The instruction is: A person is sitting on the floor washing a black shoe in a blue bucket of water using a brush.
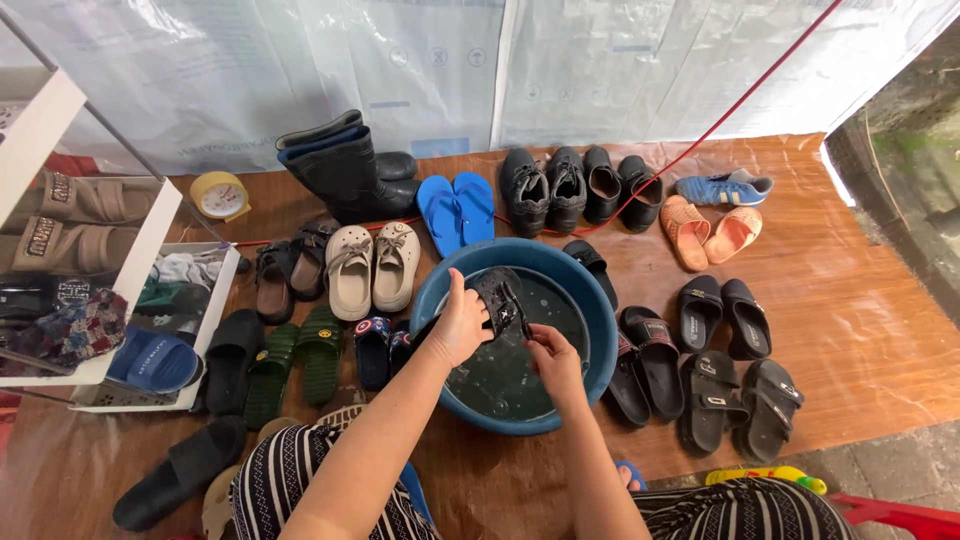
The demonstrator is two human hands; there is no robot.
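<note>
Left hand (pixel 460 325) has its fingers clamped round a black sandal (pixel 500 298), holding it over the blue basin (pixel 430 290) of dark water. Right hand (pixel 556 362) sits just below, fingers pinched at the sandal's lower edge; can't tell if there's a brush or cloth in there, too small. Sandal's wet, half out of the water, above the basin's middle.

Risks, my read: wet sandal's slippery, so a loose grip drops it and splashes the floor covering (pixel 860 330). Basin's hemmed in tight by footwear, w/ a black slipper (pixel 590 262) touching its far rim, so any slop soaks the neighbours. Lean too hard on the near rim and the basin could tip toward the knees.

Count, approx since some overlap:
- basin: 1
- black rubber boots (pixel 345 170): 2
- blue flip-flops (pixel 457 210): 2
- beige clogs (pixel 373 265): 2
- black lace-up shoes (pixel 545 190): 2, plus 2 black slip-ons beside them
- orange slippers (pixel 710 232): 2
- blue sneaker (pixel 722 187): 1 seen clearly
- green slides (pixel 295 365): 2
- roll of yellow tape (pixel 220 195): 1
- white shelf rack (pixel 150 240) on the left: 1, more sandals on it

Red cord (pixel 740 95) runs diagonally across the back.
</note>
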